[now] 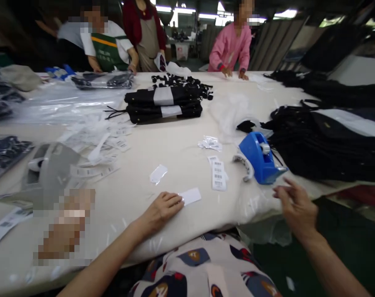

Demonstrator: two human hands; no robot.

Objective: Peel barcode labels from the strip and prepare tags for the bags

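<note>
My left hand [163, 209] rests on the table, its fingers together over one end of a blank white card [191, 196], holding it down. To the right, my right hand [296, 206] is raised by the table's front edge, thumb and forefinger close together in a pinch. Whatever may be between them is too small to make out. Just beyond these fingertips stands a blue tape dispenser [258, 159]. A curved grey piece [245, 167] lies at its left side. Strips of barcode labels [218, 175] and a clear-wrapped white tag [158, 174] lie beyond the card.
Black folded goods [317, 140] are piled at right, with black bundles [164, 105] in the middle. A grey tape dispenser [48, 167] and loose label strips [96, 154] occupy the left. Across the table [162, 144] stand several people, one in a pink top [232, 45].
</note>
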